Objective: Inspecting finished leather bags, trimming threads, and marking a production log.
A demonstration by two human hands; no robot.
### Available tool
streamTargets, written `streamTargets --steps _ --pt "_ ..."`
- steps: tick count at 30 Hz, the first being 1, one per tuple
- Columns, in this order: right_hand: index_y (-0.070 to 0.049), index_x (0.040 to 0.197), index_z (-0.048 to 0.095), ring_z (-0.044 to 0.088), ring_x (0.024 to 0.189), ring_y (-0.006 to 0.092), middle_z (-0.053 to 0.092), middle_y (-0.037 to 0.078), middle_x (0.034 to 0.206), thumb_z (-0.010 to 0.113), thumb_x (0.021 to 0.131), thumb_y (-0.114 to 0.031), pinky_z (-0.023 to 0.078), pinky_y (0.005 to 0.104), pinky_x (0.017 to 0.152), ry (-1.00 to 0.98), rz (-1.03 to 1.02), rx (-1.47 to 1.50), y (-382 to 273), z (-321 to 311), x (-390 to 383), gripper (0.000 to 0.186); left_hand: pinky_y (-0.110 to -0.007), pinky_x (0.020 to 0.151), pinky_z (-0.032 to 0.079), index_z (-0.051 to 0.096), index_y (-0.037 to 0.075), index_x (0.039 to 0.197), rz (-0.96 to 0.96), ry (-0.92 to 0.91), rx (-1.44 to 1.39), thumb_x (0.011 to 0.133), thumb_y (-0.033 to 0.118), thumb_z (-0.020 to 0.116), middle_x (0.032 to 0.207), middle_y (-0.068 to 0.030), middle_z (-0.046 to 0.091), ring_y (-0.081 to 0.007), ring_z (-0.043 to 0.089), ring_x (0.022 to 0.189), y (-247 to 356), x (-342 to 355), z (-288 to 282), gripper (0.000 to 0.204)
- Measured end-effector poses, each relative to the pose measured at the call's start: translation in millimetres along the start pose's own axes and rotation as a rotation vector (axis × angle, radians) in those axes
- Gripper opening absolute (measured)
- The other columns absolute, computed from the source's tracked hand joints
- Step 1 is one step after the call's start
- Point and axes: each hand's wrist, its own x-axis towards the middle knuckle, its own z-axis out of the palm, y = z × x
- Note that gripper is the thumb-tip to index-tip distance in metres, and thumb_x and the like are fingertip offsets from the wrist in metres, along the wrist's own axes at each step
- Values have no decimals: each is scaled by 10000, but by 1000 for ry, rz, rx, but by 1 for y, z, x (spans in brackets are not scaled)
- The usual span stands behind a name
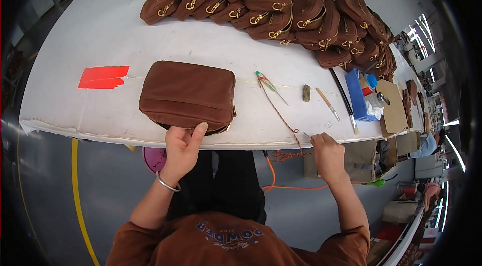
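Observation:
A brown zippered pouch (188, 90) lies near the front edge of the table, left of the middle. My left hand (183, 148) grips its near edge, thumb on top and fingers curled below, beside the partly visible zipper. At the table's front edge, my right hand (329, 155) is closed in a pinch. A thin, shiny tip pokes out from its fingers, but the rest is hidden. Just left of that hand, a braided cord (281, 115) runs over the edge from an awl with a green and clear handle (265, 81).
Brown pouches with gold zipper pulls (271, 5) are heaped along the back. Red tape (103, 77) sticks to the table at left. A dark stone-like piece (306, 93), a wooden-handled tool (327, 104), a black-handled brush (344, 97) and a blue box (357, 96) are at right.

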Motion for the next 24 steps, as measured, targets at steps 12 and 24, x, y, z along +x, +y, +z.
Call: streamTargets --steps 12,24 --pt "-38 779 501 639 690 264 556 106 784 605 636 38 532 369 563 -68 -191 -150 -1 0 4 193 -213 773 438 578 -39 1176 4 -12 15 961 39 581 1055 -36 638 -63 536 866 -4 0 0 228" --pt "1 981 585 658 754 319 614 153 810 578 846 -52 513 429 612 77 37 61 3 -3 -3 145 -238 845 473 565 -29 1168 2 80 -85 957 42 595 1106 -56 643 -81 590 955 9 -2 4 225"
